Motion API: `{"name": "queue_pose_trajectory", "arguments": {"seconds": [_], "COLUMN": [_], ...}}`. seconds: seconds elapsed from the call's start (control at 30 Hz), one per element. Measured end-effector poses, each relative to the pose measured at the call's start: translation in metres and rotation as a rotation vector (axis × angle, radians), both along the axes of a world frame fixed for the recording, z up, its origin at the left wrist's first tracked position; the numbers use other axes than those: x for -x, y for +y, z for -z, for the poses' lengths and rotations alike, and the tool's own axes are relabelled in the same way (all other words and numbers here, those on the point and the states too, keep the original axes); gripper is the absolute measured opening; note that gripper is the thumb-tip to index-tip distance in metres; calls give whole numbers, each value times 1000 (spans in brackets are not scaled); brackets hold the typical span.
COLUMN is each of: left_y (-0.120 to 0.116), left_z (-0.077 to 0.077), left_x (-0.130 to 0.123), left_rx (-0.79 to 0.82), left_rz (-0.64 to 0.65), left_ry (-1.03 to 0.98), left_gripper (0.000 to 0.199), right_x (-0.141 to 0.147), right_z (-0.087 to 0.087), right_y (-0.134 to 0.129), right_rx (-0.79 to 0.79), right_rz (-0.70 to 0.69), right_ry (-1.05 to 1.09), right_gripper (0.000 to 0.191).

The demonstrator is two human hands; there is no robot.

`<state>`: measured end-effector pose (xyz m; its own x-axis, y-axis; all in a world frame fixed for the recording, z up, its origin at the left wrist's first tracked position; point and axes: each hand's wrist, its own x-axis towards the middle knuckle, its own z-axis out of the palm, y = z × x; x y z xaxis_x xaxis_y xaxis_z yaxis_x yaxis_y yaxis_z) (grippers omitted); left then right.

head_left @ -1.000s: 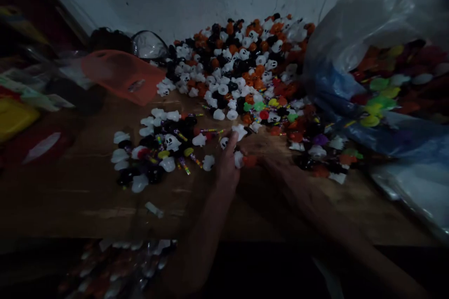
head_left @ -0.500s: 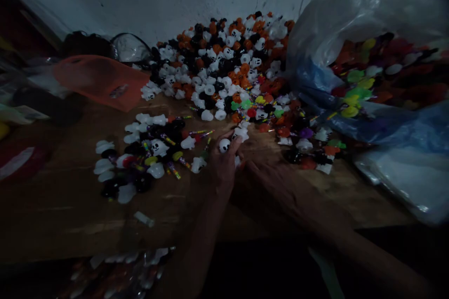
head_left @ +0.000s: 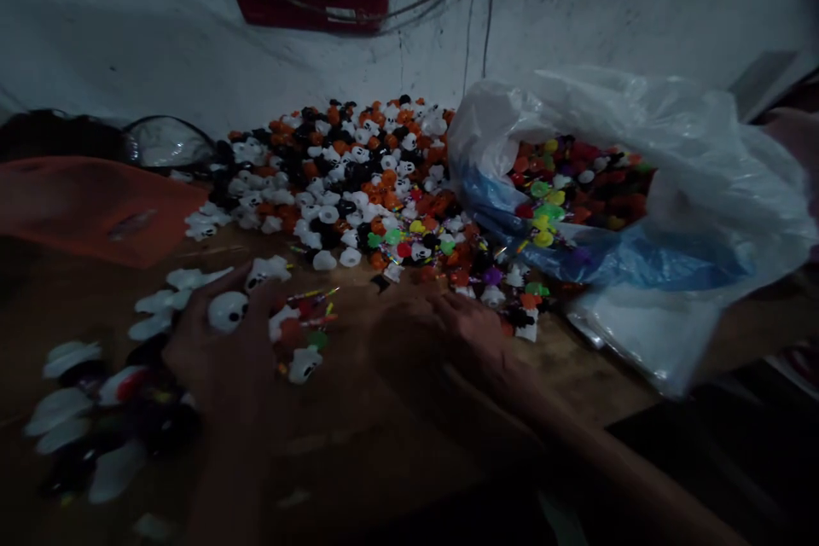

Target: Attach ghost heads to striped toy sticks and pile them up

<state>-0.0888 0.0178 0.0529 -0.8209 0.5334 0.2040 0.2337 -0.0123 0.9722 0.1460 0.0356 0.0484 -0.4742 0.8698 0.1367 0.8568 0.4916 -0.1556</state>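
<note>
Two-handed over the table (head_left: 598, 375), clutched white ghosts (head_left: 227, 312) in the curled left hand (head_left: 223, 358) and held the right hand (head_left: 477, 334), with grip too dark to tell, near the front of the toy pile (head_left: 358, 155), seemingly mid-gathering and likely needing a fingertip pick next.

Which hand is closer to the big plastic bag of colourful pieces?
The right. The right hand is over the table, left of the plastic bag and nearer the person; the left hand, holding white pieces, is much farther left.
</note>
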Motion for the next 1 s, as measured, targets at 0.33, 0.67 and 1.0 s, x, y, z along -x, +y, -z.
{"name": "queue_pose_trajectory", "arguments": {"seconds": [0.33, 0.67, 1.0], "left_y": [4, 18, 16], "left_z": [-5, 41, 47], "left_x": [-10, -49, -48], "left_rx": [-112, -191, -140], "left_rz": [277, 788, 821], "left_ry": [-323, -998, -882], "left_gripper": [40, 32, 31], "right_x": [-7, 2, -6], "right_z": [5, 27, -5], "right_y": [79, 95, 70], "right_rx": [-118, -167, -272], "right_rz": [47, -117, -277], "right_ry": [-193, -179, 151], "right_gripper": [23, 29, 22]}}
